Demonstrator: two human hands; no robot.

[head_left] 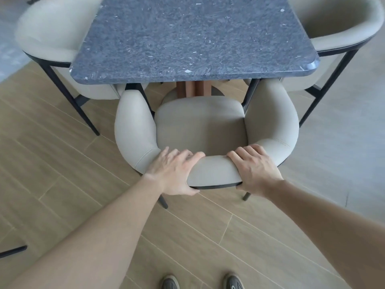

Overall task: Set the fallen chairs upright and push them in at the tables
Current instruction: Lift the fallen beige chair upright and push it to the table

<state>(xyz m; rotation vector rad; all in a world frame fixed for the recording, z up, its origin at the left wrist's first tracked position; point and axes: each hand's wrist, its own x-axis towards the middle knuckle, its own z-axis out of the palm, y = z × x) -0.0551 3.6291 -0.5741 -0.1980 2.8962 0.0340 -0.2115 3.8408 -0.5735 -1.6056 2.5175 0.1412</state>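
A beige upholstered chair [200,124] with a curved backrest and dark metal legs stands upright in front of me. Its armrest tips and front seat edge reach under the near edge of the blue-grey speckled stone table [187,38]. My left hand [175,172] grips the top of the backrest left of centre, fingers over the inside, thumb on the outer side. My right hand [256,167] holds the same backrest right of centre in the same way.
Two matching beige chairs stand upright at the table, one on the left side [50,38] and one on the right side [341,28]. A brown table pedestal [193,88] shows beyond the seat. Wood-look floor planks [62,174] surround me; my shoes [202,281] are below.
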